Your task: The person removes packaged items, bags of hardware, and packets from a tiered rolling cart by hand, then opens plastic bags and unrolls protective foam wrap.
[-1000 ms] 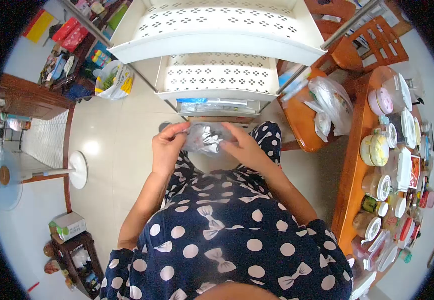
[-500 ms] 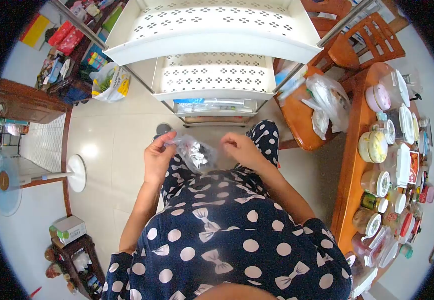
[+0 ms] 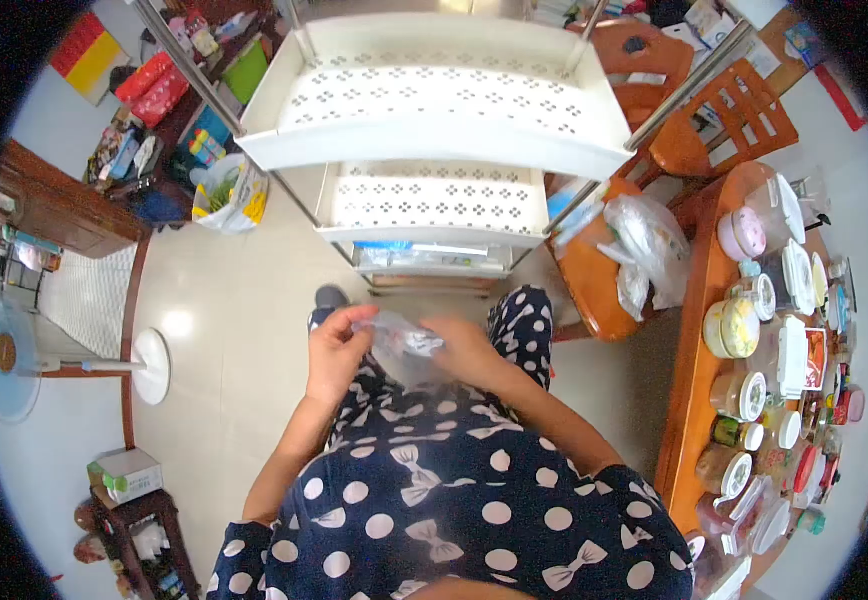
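A clear plastic bag (image 3: 399,345) hangs over my lap, with something silvery and shiny at its right side that I cannot make out. My left hand (image 3: 339,352) pinches the bag's upper left edge between thumb and fingers. At the bag's right side, my right hand (image 3: 462,352) is closed against it; its fingertips are blurred and partly hidden by the plastic. Under both hands are my dark trousers with white dots and bows (image 3: 522,330).
A white tiered rack (image 3: 434,150) stands ahead of me. On the right, a wooden table (image 3: 689,400) carries many lidded containers, and a wooden chair (image 3: 594,290) holds plastic bags (image 3: 649,245). A fan (image 3: 151,367) and a filled bag (image 3: 231,195) stand on the left.
My right hand has moved left, from apart to touching the plastic bag. The view has tilted up slightly, so hands and rack appear lower.
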`<state>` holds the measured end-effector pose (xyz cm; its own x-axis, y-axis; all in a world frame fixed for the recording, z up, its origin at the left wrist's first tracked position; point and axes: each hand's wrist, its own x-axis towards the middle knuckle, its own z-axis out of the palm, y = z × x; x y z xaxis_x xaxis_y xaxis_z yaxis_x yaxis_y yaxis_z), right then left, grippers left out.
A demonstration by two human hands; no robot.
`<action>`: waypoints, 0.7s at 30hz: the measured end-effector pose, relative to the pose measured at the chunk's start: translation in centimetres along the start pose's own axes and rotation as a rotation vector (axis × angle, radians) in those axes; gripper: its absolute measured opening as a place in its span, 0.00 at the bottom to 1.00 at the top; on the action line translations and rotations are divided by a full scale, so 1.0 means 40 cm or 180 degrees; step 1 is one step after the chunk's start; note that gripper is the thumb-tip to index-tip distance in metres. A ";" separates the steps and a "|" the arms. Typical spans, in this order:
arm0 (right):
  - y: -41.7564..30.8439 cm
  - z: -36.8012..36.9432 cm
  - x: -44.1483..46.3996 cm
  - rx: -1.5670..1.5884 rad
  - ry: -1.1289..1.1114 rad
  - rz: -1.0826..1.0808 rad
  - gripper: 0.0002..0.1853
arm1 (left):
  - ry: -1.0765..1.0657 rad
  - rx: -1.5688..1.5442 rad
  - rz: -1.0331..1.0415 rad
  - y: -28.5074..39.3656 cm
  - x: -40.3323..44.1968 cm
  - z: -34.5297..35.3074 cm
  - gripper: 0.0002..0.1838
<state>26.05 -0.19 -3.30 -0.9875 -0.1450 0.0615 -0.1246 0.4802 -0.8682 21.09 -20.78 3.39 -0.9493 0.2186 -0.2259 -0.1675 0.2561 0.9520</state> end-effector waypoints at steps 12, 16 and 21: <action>-0.386 -0.339 0.024 -0.0020 0.0784 -0.0844 0.11 | -0.0544 -0.0271 0.2144 0.381 -0.107 -0.045 0.17; -0.522 -0.457 -0.003 -0.0163 0.1742 -0.1879 0.10 | 0.0044 -0.0370 0.4232 0.464 -0.140 -0.028 0.16; -0.595 -0.488 0.039 0.0082 0.3342 -0.1813 0.09 | 0.0195 0.0156 0.3844 0.429 -0.153 -0.087 0.11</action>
<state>25.60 5.05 27.07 -0.3886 0.4523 0.8027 -0.5799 0.5569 -0.5946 23.11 -21.02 21.83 -0.4983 0.2970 0.8145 0.8444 -0.0465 0.5336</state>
